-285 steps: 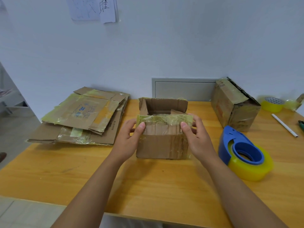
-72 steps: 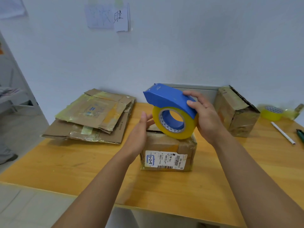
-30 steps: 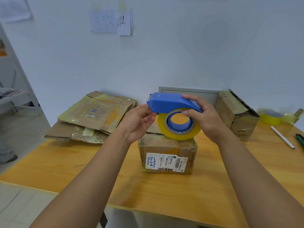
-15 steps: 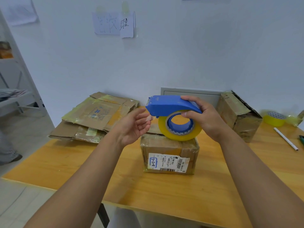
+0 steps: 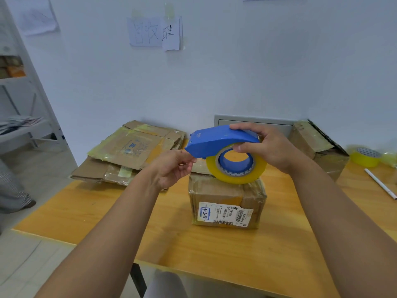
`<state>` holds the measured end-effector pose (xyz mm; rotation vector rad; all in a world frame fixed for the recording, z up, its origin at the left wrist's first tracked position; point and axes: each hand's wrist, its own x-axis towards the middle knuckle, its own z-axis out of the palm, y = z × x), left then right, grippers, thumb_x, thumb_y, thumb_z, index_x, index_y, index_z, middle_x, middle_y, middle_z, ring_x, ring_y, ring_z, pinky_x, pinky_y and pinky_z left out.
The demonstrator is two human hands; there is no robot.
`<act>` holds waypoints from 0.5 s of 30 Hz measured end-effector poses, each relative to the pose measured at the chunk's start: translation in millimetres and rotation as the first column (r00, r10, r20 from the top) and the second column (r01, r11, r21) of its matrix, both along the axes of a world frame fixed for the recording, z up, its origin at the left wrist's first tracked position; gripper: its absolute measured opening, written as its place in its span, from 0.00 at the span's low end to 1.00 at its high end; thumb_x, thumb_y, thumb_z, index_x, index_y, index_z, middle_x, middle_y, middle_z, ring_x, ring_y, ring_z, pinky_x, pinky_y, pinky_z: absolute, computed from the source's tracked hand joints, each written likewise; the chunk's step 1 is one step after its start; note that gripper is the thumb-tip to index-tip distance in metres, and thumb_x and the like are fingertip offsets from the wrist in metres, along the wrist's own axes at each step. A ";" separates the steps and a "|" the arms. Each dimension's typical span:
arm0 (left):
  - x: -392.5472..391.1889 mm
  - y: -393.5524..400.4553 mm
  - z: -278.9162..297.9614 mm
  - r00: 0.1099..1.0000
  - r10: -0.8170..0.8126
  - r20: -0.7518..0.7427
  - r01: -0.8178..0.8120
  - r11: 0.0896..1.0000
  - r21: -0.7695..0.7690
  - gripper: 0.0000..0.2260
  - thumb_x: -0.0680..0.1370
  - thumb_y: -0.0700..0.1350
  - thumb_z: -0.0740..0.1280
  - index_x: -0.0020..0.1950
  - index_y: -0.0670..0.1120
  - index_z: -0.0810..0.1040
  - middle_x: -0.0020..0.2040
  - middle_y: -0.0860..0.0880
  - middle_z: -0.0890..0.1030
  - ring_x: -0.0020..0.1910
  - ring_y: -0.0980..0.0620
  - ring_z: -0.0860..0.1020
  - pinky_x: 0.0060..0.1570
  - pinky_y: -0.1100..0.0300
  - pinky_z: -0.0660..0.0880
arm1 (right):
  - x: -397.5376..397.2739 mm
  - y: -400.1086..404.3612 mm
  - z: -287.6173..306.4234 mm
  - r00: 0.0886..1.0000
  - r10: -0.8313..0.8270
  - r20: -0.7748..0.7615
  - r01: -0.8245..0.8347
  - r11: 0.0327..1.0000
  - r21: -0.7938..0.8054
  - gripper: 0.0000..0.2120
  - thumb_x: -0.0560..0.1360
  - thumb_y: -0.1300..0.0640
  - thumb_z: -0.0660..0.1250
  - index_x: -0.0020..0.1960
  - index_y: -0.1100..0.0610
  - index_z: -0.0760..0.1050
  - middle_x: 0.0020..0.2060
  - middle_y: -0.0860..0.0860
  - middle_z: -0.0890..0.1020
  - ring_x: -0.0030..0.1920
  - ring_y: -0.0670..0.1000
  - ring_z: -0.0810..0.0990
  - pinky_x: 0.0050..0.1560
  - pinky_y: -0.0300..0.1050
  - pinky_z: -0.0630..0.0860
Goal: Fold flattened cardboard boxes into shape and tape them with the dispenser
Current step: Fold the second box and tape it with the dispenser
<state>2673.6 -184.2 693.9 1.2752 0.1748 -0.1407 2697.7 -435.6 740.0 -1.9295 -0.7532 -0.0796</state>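
Note:
A small folded cardboard box with a white shipping label on its near face stands mid-table. Just above its top I hold the blue tape dispenser with its yellow tape roll. My right hand grips the dispenser, fingers over the blue cover and thumb at the roll's core. My left hand is at the dispenser's front tip, fingers curled and pinching there, apparently at the tape end; the tape itself is too thin to make out.
A stack of flattened cardboard boxes lies at the table's back left. A folded, taped box stands at the back right, with a spare yellow tape roll and a white pen beyond it. The wooden table meets the wall.
Over the last second the dispenser has stayed above the box in my right hand. My left hand has come back to its front tip and closed its fingers there.

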 end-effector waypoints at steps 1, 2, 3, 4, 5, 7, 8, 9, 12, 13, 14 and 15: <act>0.0 1.5 0.4 1.000 0.005 0.002 -0.005 1.000 0.013 0.07 0.78 0.30 0.64 0.48 0.41 0.78 0.33 0.49 0.78 0.30 0.58 0.73 0.30 0.68 0.75 | 0.5 1.1 5.3 1.000 0.006 0.004 -0.006 1.000 -0.031 0.21 0.73 0.62 0.74 0.62 0.44 0.79 0.57 0.40 0.81 0.54 0.37 0.80 0.53 0.27 0.73; 0.1 2.7 0.7 1.000 0.009 0.003 -0.009 1.000 0.019 0.07 0.78 0.30 0.64 0.49 0.40 0.78 0.33 0.48 0.78 0.30 0.57 0.73 0.31 0.68 0.75 | 1.1 1.6 10.7 1.000 0.012 0.006 -0.011 0.998 -0.060 0.21 0.73 0.62 0.74 0.62 0.46 0.79 0.57 0.40 0.81 0.54 0.35 0.79 0.52 0.25 0.72; -0.1 3.5 0.9 1.000 0.011 0.005 -0.011 1.000 0.022 0.08 0.78 0.30 0.63 0.49 0.40 0.78 0.34 0.48 0.77 0.31 0.57 0.72 0.31 0.68 0.75 | 1.8 1.6 15.3 1.000 0.018 0.007 -0.017 0.996 -0.086 0.21 0.73 0.62 0.75 0.63 0.47 0.80 0.57 0.40 0.81 0.54 0.35 0.79 0.51 0.25 0.72; -0.2 3.6 0.8 1.000 0.010 0.008 -0.011 1.000 0.024 0.08 0.78 0.30 0.62 0.50 0.40 0.78 0.33 0.48 0.77 0.31 0.56 0.72 0.31 0.68 0.75 | 3.3 1.2 18.9 1.000 0.022 0.008 -0.021 0.994 -0.108 0.20 0.73 0.62 0.75 0.63 0.48 0.80 0.58 0.41 0.81 0.54 0.37 0.79 0.52 0.27 0.73; 0.0 2.8 0.0 1.000 0.010 0.007 -0.010 1.000 0.028 0.08 0.78 0.30 0.62 0.50 0.39 0.78 0.33 0.48 0.77 0.31 0.56 0.72 0.31 0.68 0.75 | 4.7 0.5 21.2 1.000 0.023 0.008 -0.022 0.992 -0.128 0.20 0.72 0.61 0.76 0.62 0.47 0.80 0.58 0.42 0.81 0.55 0.39 0.80 0.54 0.30 0.74; -0.5 0.3 -3.5 1.000 0.023 -0.009 -0.023 0.999 0.031 0.09 0.77 0.29 0.62 0.51 0.39 0.78 0.32 0.49 0.77 0.30 0.57 0.72 0.30 0.68 0.75 | 5.7 0.0 22.5 1.000 0.027 -0.014 -0.029 0.986 -0.162 0.20 0.72 0.60 0.76 0.61 0.45 0.80 0.57 0.41 0.81 0.55 0.42 0.81 0.56 0.35 0.75; -0.8 -0.9 -6.1 0.999 0.035 -0.023 -0.034 0.999 0.024 0.09 0.76 0.29 0.62 0.50 0.39 0.78 0.31 0.49 0.76 0.29 0.56 0.72 0.30 0.67 0.75 | 5.6 0.4 22.0 0.999 0.030 -0.027 -0.034 0.982 -0.186 0.20 0.72 0.58 0.76 0.61 0.44 0.80 0.57 0.40 0.81 0.54 0.42 0.81 0.57 0.36 0.75; -1.3 -1.5 -8.9 0.998 0.047 -0.038 -0.046 0.999 0.009 0.09 0.76 0.29 0.62 0.50 0.39 0.78 0.32 0.48 0.76 0.29 0.56 0.72 0.30 0.67 0.75 | 5.0 1.1 20.7 0.999 0.028 -0.034 -0.035 0.976 -0.217 0.20 0.73 0.56 0.76 0.61 0.42 0.79 0.56 0.39 0.81 0.54 0.43 0.81 0.57 0.37 0.75; -3.4 -2.2 -13.1 0.996 0.063 -0.068 -0.066 0.997 -0.039 0.07 0.75 0.30 0.65 0.49 0.39 0.78 0.32 0.48 0.76 0.30 0.55 0.73 0.31 0.67 0.76 | 3.4 1.7 16.1 1.000 -0.008 -0.009 0.005 0.964 -0.264 0.16 0.76 0.47 0.71 0.63 0.40 0.77 0.57 0.36 0.79 0.57 0.40 0.78 0.59 0.38 0.72; -3.4 -1.8 -13.7 0.995 0.067 -0.069 -0.069 0.997 -0.039 0.07 0.75 0.30 0.65 0.49 0.39 0.79 0.32 0.48 0.77 0.31 0.55 0.73 0.31 0.66 0.76 | 3.0 2.0 14.7 1.000 -0.017 0.004 0.017 0.965 -0.261 0.16 0.77 0.45 0.68 0.65 0.40 0.76 0.59 0.35 0.78 0.58 0.39 0.77 0.60 0.38 0.71; -3.4 -1.1 -14.6 0.995 0.072 -0.069 -0.074 0.997 -0.034 0.07 0.75 0.31 0.66 0.49 0.40 0.79 0.33 0.49 0.77 0.31 0.55 0.73 0.32 0.66 0.76 | 3.1 2.4 13.0 1.000 -0.022 0.010 0.024 0.967 -0.254 0.16 0.79 0.44 0.65 0.66 0.40 0.76 0.60 0.35 0.77 0.59 0.38 0.76 0.62 0.39 0.71; -3.2 -0.6 -15.6 0.995 0.076 -0.067 -0.078 0.996 -0.030 0.06 0.76 0.31 0.66 0.49 0.40 0.79 0.33 0.49 0.77 0.32 0.55 0.73 0.32 0.66 0.76 | 3.3 3.0 11.0 1.000 -0.029 0.006 0.029 0.968 -0.249 0.16 0.80 0.43 0.63 0.67 0.39 0.75 0.61 0.36 0.77 0.59 0.38 0.76 0.63 0.40 0.71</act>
